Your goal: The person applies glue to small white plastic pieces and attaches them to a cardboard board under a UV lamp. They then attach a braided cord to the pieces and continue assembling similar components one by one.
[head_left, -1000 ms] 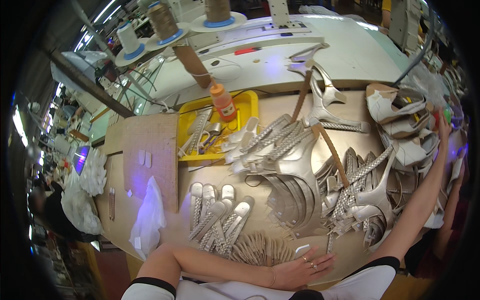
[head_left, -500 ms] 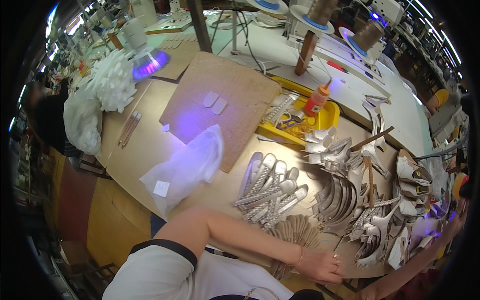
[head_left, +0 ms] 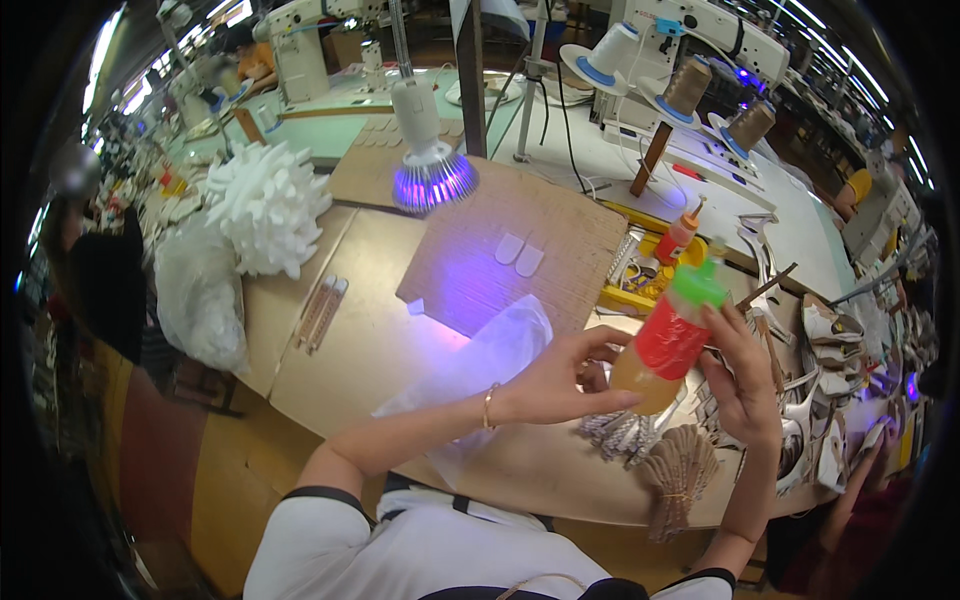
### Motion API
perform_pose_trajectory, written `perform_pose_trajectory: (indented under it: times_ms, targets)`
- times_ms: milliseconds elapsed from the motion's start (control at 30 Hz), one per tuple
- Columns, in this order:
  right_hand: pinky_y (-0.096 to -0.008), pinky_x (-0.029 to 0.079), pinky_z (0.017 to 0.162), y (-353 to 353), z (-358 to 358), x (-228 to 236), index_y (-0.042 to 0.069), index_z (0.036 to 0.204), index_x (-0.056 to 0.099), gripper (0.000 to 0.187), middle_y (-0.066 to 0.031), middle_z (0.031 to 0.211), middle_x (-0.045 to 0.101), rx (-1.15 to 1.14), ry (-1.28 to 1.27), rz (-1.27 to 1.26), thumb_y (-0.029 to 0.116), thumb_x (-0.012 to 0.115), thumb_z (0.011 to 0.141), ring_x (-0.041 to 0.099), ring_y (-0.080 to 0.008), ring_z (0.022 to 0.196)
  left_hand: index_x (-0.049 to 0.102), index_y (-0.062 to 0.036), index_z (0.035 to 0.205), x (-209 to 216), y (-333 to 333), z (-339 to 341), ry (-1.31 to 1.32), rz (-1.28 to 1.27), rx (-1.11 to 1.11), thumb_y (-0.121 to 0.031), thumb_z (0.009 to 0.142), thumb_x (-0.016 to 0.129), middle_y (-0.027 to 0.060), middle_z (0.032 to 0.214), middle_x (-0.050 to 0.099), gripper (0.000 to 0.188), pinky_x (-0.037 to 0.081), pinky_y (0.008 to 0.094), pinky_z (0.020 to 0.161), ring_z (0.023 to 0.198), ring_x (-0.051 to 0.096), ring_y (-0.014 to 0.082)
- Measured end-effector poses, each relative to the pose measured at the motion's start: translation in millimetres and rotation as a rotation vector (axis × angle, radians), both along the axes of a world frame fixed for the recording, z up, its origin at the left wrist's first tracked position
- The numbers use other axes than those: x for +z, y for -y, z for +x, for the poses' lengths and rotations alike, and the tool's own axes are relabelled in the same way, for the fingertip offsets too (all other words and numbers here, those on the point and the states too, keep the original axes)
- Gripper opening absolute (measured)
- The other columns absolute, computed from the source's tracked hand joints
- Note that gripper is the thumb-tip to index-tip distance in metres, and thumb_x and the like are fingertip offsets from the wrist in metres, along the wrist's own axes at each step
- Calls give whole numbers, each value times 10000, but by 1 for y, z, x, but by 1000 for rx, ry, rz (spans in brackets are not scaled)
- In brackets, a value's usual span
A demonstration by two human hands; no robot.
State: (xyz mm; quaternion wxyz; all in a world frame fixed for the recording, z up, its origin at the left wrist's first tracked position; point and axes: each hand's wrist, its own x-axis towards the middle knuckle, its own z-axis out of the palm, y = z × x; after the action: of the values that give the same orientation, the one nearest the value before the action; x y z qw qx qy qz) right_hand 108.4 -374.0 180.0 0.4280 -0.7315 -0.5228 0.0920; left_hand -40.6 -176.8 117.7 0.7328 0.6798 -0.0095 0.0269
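A squeeze bottle (head_left: 667, 345) with a red label, a green cap and amber liquid is held tilted above the table in front of me. My right hand (head_left: 742, 385) grips it from the right, fingers along its upper side. From the left, my left hand (head_left: 560, 380) has curled fingers and a thumb against its lower end. Below the hands lie a bundle of braided silver straps (head_left: 622, 437) and a fanned bundle of beige strips (head_left: 680, 465), both partly hidden. Thin white plastic sheeting (head_left: 500, 345) lies beside my left forearm.
A lit lamp (head_left: 435, 180) hangs over a cardboard sheet (head_left: 470, 225) bearing two pale tabs. Behind the bottle is a yellow tray (head_left: 625, 298) with a smaller orange-capped bottle (head_left: 680, 238). Shoe parts (head_left: 830, 340) crowd the right; white foam (head_left: 265, 205) and bagged material stand left.
My left hand has risen from the table's near edge to the bottle. My right hand has come in from the far right with the bottle. The view has shifted.
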Motion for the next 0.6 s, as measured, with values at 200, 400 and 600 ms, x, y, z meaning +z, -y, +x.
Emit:
perform_pose_trajectory:
  times_ms: [200,400,600]
  targets:
    - [-356,505,756,-88,-15,-79,214,1247,587,521,-165,1357,508,-97,922,52,70,702,759,593,-290,1000,487,48,1260,-35,-69,-38,-201,-215,32,-257,921,666,52,877,653,490,470,222,523,636,621,89]
    - [-300,451,672,-166,7,-94,236,1151,593,325,-80,1264,586,174,1289,208,185,635,833,580,-190,859,504,32,1246,-60,-107,-50,-138,-93,173,-305,926,662,67,910,642,491,497,254,592,703,642,124]
    - [-355,523,818,-220,23,-93,37,1185,531,620,-134,1115,641,-62,236,416,149,851,666,630,-225,933,466,-27,1350,-102,-149,-27,50,806,575,-403,891,646,183,1261,550,620,421,487,959,1125,553,350]
